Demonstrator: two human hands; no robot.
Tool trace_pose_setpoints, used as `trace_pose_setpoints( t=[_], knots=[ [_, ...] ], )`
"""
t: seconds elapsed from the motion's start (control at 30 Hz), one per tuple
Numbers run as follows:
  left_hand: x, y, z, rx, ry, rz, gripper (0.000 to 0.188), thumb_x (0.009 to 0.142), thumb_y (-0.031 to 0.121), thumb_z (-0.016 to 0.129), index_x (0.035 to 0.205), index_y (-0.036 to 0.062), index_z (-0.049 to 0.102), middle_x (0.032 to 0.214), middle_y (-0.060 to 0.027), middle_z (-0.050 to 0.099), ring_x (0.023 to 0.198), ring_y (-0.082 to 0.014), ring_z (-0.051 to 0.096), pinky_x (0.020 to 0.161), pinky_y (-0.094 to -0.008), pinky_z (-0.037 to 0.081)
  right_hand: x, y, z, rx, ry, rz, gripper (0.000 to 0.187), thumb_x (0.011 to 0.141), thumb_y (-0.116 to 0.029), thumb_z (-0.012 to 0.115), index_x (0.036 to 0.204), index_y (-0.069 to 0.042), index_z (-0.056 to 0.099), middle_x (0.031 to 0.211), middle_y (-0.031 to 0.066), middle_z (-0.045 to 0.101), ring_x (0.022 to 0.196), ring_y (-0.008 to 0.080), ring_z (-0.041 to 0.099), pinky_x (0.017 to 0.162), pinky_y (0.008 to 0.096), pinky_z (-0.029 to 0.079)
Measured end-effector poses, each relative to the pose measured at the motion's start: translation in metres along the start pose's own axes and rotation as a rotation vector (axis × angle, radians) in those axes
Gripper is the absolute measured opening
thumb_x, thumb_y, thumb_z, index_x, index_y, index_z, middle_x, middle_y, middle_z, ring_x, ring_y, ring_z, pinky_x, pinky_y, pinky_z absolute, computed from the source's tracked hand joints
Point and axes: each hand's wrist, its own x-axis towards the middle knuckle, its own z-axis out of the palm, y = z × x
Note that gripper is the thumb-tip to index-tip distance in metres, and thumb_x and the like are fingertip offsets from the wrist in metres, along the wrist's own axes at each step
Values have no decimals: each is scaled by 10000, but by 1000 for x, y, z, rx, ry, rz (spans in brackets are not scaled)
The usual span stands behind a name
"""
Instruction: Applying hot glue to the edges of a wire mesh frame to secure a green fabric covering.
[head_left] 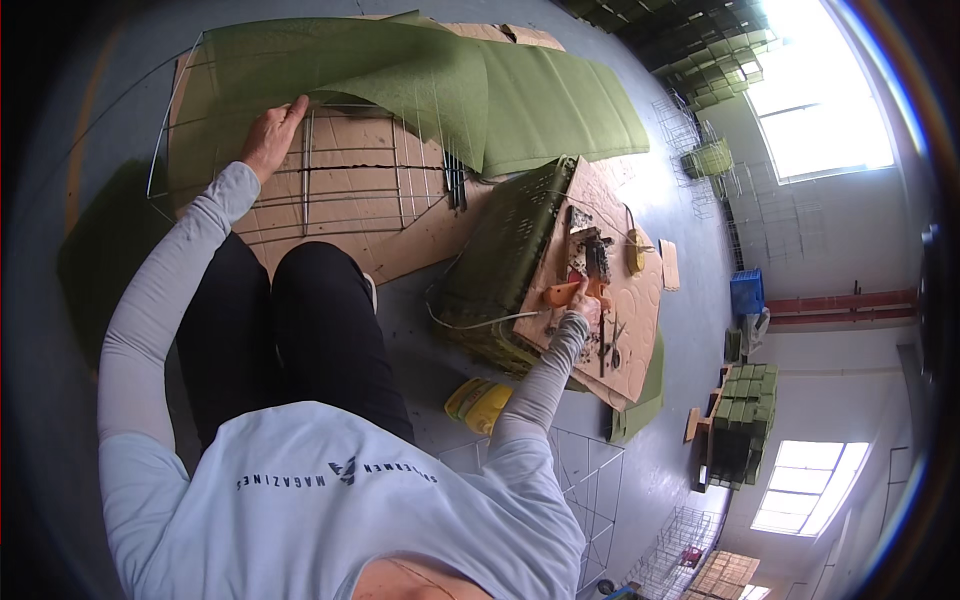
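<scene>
My left hand pinches the lower edge of a green fabric sheet, which is spread over a wire frame. The fabric's near edge is lifted in a fold, baring the frame's rods and the cardboard beneath. Off to the right, my right hand is closed around an orange tool on a cardboard-topped green crate. Its working end is hard to make out beside a dark, crusted metal piece. Scissors and a thin dark rod lie by that hand.
Flattened cardboard lies under the frame. A yellow object sits on the crate's top, and a pale cord loops down its side. A yellow jug stands near my right arm. Green stacks and wire frames are further right.
</scene>
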Motion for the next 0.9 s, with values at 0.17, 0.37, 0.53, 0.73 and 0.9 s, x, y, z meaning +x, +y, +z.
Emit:
trace_pose_setpoints(
  t=[0.17, 0.37, 0.53, 0.73, 0.9],
  knots=[
    [1, 4, 3, 8, -21, -62, 635, 860, 542, 305, 914, -39, 557, 777, -219, 575, 770, -371, 554, 681, -380, 420, 6, -56, 11, 42, 10, -516, 564, 760, -535, 529, 890, 6, 621, 929, 144, 620, 857, 273, 589, 714, 357, 455],
    [-2, 5, -2, 12, -13, -67, 659, 857, 558, 287, 913, -37, 565, 764, -212, 580, 750, -354, 563, 678, -374, 422, -45, -192, 63, 692, -965, -469, 415, 779, -390, 594, 1020, -53, 568, 946, 38, 588, 861, 161, 549, 712, 344, 415],
    [4, 21, -3, -11, -94, -95, 647, 864, 542, 289, 928, -36, 571, 803, -200, 592, 792, -346, 567, 709, -369, 430, -23, -216, 66, 654, -939, -866, 353, 761, -283, 641, 1012, -52, 551, 930, 27, 584, 859, 144, 535, 743, 328, 385],
    [-2, 19, -39, 458, -113, 421, 292, 837, 153, 482, 1091, 19, 536, 1035, -141, 566, 988, -265, 532, 845, -330, 434, -39, -205, 43, 900, -953, -566, 214, 749, -230, 658, 852, -55, 591, 801, -6, 577, 738, 95, 527, 623, 254, 362],
    [-23, -3, -71, 768, -154, 777, 359, 698, 7, 521, 1056, 9, 551, 1009, -113, 567, 961, -246, 544, 843, -342, 453, -39, -192, 51, 890, -946, -553, 168, 763, -242, 646, 763, -86, 585, 649, -45, 508, 578, 59, 450, 521, 212, 329]
  ],
)
